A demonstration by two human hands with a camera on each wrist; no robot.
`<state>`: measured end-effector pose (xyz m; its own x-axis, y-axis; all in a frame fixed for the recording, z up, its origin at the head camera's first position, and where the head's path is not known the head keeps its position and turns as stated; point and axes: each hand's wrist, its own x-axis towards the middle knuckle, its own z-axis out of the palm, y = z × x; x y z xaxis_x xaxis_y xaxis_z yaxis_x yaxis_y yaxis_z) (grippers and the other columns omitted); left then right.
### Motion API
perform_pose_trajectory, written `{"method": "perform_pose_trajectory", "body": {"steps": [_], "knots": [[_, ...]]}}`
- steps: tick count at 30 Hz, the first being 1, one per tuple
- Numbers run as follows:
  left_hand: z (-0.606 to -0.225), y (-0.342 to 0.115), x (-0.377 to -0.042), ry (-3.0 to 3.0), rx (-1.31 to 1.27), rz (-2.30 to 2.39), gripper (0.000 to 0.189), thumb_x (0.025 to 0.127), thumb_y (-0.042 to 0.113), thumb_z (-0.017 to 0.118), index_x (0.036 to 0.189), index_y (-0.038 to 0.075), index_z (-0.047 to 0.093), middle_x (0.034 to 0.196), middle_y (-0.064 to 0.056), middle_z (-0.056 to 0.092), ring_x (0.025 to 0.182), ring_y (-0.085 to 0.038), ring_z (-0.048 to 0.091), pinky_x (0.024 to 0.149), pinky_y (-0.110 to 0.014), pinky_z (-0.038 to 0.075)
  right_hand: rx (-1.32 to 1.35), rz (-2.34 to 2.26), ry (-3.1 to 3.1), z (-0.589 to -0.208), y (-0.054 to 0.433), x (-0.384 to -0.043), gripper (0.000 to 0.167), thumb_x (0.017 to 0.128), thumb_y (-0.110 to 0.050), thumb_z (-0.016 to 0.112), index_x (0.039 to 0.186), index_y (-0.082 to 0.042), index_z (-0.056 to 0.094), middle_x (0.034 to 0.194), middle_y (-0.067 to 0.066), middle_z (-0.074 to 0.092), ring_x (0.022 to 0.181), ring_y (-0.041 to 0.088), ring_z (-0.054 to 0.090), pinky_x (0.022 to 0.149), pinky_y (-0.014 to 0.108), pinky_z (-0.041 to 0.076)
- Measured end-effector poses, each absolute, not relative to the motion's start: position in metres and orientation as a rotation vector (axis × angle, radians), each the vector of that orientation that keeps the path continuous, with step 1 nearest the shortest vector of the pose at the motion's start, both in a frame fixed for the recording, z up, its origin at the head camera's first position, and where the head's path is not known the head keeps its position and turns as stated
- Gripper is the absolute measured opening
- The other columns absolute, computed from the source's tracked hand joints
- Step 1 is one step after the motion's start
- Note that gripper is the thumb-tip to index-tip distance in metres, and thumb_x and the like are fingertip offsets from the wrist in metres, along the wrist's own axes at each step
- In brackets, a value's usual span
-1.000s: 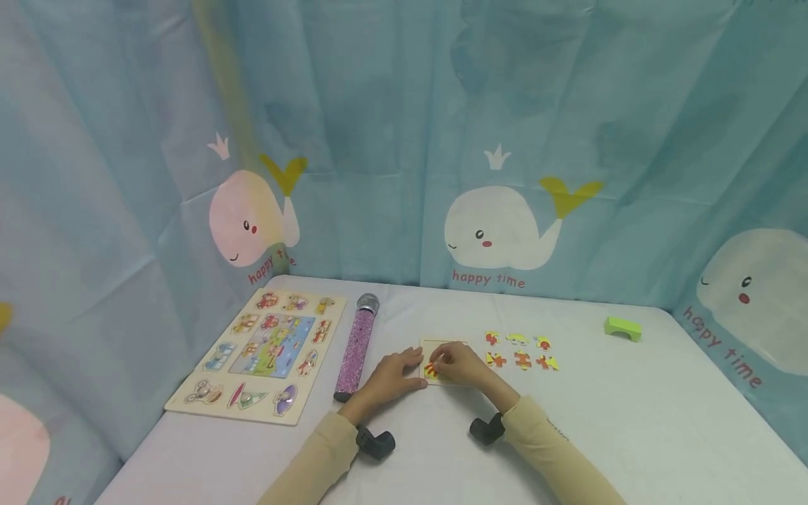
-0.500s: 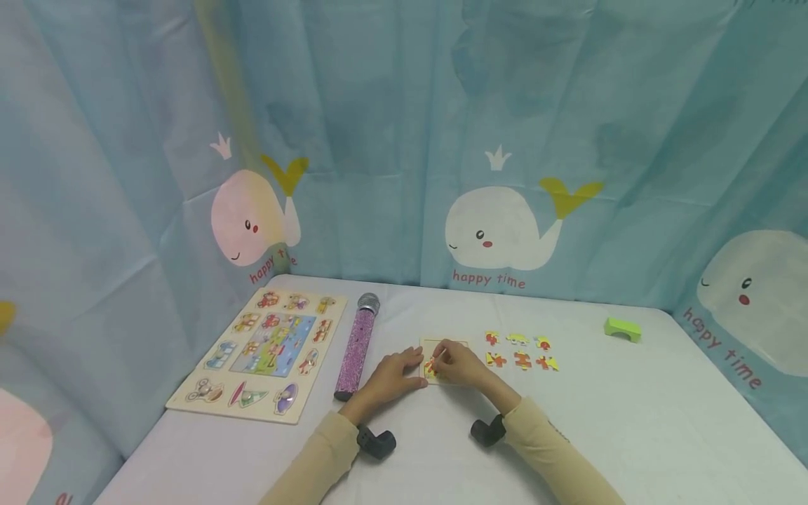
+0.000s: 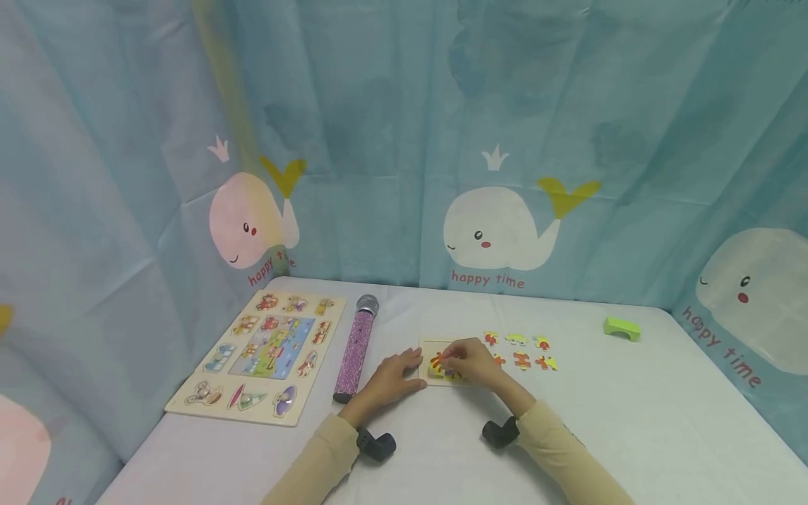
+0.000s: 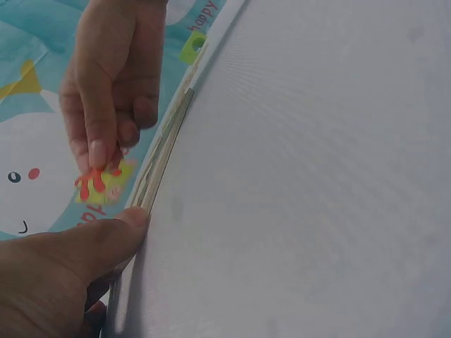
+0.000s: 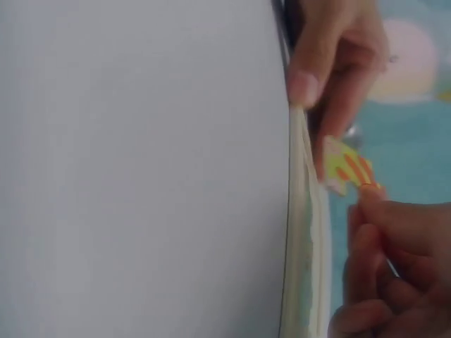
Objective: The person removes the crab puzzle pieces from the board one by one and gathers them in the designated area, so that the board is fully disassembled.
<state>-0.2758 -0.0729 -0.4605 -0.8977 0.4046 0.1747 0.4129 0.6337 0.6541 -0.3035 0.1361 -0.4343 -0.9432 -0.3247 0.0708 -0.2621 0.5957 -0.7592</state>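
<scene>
Head view: at the centre of the frame, your right grip (image 3: 472, 361) is narrow, holding a yellow-and-red jigsaw piece (image 4: 106, 184) between thumb and finger. That piece is over the small wooden puzzle tray (image 3: 428, 348), left of your hand. More yellow shows in the tray beside your fingertips, though too small to tell how many pieces lie there.

Your left grip (image 3: 389, 379) is wide, thumb well apart from the fingers, resting against the tray's left side. At lower left of the left wrist view, your left thumb touches the tray's edge; the pinched piece sits above it, tilted.

Right of the tray, six loose jigsaw pieces (image 3: 521, 360) lie in two rows on the white tabletop (image 3: 644, 407). Left of centre you have a glittery pink microphone (image 3: 355, 351), and farther left a wooden peg puzzle board (image 3: 259, 416). A lime-green arch block (image 3: 622, 327) stands toward the right of the frame. Behind everything hangs a blue whale-print curtain (image 3: 366, 140).
</scene>
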Motion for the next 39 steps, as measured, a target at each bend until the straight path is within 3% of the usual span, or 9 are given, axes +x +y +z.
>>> {"method": "perform_pose_trajectory", "body": {"steps": [8,15,19,23,32,39], "knots": [[-0.463,-0.074,-0.276,-2.826,-0.729,-1.112,0.055,0.083,0.029,0.066,0.129,0.002,0.051,0.143,-0.006,0.041,0.134,-0.031,0.034,0.109,-0.051,0.027,-0.299,-1.350,2.712,-0.423,0.199,-0.299,0.017,0.080,-0.021,0.070,0.089,-0.007,0.070,0.086,0.003,0.069,0.073,0.013,0.057,0.064,0.026,0.050],[-0.460,-0.078,-0.276,-2.816,-0.676,-1.131,0.056,0.082,0.028,0.067,0.129,0.002,0.050,0.144,-0.007,0.041,0.134,-0.032,0.034,0.109,-0.052,0.027,-0.084,-1.212,2.743,-0.417,0.237,-0.297,0.020,0.076,-0.026,0.074,0.088,-0.010,0.073,0.093,0.001,0.069,0.077,0.012,0.053,0.064,0.023,0.044],[-0.459,-0.077,-0.276,-2.810,-0.687,-1.138,0.056,0.083,0.029,0.066,0.129,0.001,0.050,0.144,-0.008,0.040,0.134,-0.033,0.034,0.109,-0.053,0.026,-0.096,-1.178,2.725,-0.423,0.240,-0.294,0.013,0.076,-0.020,0.074,0.085,-0.010,0.074,0.094,0.001,0.069,0.080,0.012,0.054,0.065,0.023,0.043],[-0.460,-0.074,-0.276,-2.812,-0.707,-1.148,0.056,0.083,0.029,0.066,0.129,0.001,0.050,0.144,-0.010,0.040,0.134,-0.034,0.034,0.109,-0.055,0.025,-0.116,-1.155,2.742,-0.430,0.240,-0.290,0.008,0.075,-0.016,0.073,0.080,-0.011,0.073,0.085,0.000,0.069,0.075,0.012,0.055,0.063,0.023,0.044],[-0.458,-0.074,-0.278,-2.804,-0.733,-1.129,0.055,0.083,0.028,0.066,0.129,0.001,0.051,0.143,-0.007,0.041,0.135,-0.031,0.034,0.110,-0.053,0.023,-0.084,-1.031,2.814,-0.425,0.232,-0.288,0.007,0.076,-0.016,0.073,0.079,-0.010,0.072,0.084,0.000,0.067,0.072,0.014,0.052,0.060,0.024,0.043],[-0.458,-0.074,-0.275,-2.812,-0.744,-1.119,0.055,0.084,0.028,0.065,0.129,0.000,0.050,0.143,-0.008,0.041,0.135,-0.031,0.033,0.111,-0.052,0.024,-0.331,-1.053,2.778,-0.407,0.212,-0.294,0.005,0.080,-0.010,0.068,0.080,-0.006,0.071,0.077,0.001,0.067,0.068,0.012,0.051,0.059,0.024,0.043]]}}
